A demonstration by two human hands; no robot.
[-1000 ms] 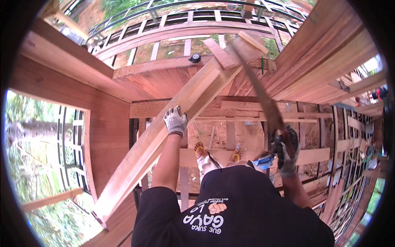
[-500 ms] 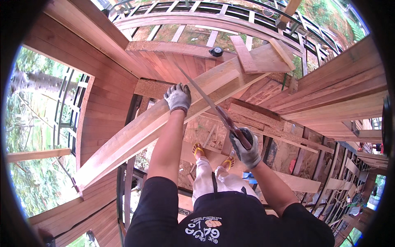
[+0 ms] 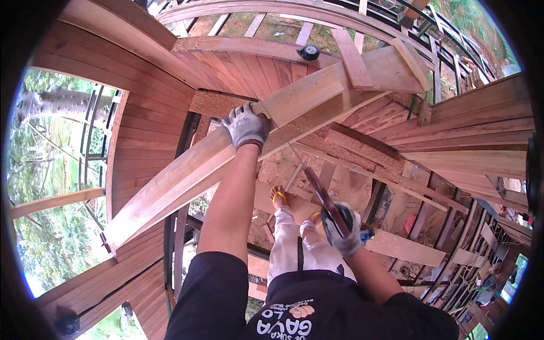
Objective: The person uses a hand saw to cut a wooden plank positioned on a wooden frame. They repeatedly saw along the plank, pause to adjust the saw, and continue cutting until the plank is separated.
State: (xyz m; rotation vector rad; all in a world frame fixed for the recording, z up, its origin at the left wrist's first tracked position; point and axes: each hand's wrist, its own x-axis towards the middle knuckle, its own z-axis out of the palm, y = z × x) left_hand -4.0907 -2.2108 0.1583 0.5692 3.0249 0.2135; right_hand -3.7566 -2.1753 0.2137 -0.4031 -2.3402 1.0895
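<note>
A long pale wooden plank [image 3: 187, 167] lies slantwise across the opening in front of me, on top of other boards. My left hand [image 3: 247, 126], in a grey-white work glove, is closed over the plank near its middle, with the fingers at its far edge. In my gloved right hand [image 3: 343, 231] is the dark brown handle of a handsaw [image 3: 322, 192]. Its thin blade runs up and left to the plank and meets it just right of my left hand. The blade is seen nearly edge-on, so its teeth cannot be made out.
A black tape measure [image 3: 309, 52] sits on the far wooden ledge. A short reddish board [image 3: 351, 59] lies across the plank's right end. Below are joists, loose boards and my feet in yellow sandals [image 3: 279, 195]. Wooden panel walls [image 3: 147, 136] stand on both sides.
My right hand has drawn the saw down and toward me, and the blade now sits at the plank beside my left hand. My left hand stays on the plank. The view has shifted slightly.
</note>
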